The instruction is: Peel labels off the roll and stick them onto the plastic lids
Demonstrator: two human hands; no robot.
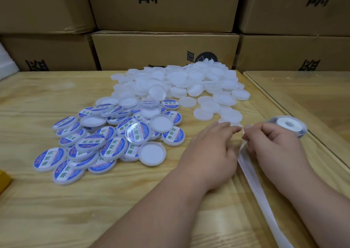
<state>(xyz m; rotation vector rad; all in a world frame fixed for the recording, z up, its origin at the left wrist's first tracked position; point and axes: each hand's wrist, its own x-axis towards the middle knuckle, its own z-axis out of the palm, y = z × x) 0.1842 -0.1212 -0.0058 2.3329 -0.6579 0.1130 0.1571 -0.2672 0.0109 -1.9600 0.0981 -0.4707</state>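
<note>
- The tabletop (pixel 56 200) has bare wood near the person and at far left; its right edge runs just beside the label roll (pixel 288 125), and stacked cardboard boxes (pixel 164 50) close off the back.
- The backing strip (pixel 265 196) trails off the frame's bottom; the label between the fingertips is too small to make out.
- The left hand (pixel 210 151) and the right hand (pixel 274 145) each keep a narrow grip, pinching the strip's end.
- Labelled lids (pixel 106 139) lie piled left, plain lids (pixel 181 83) behind.
</note>
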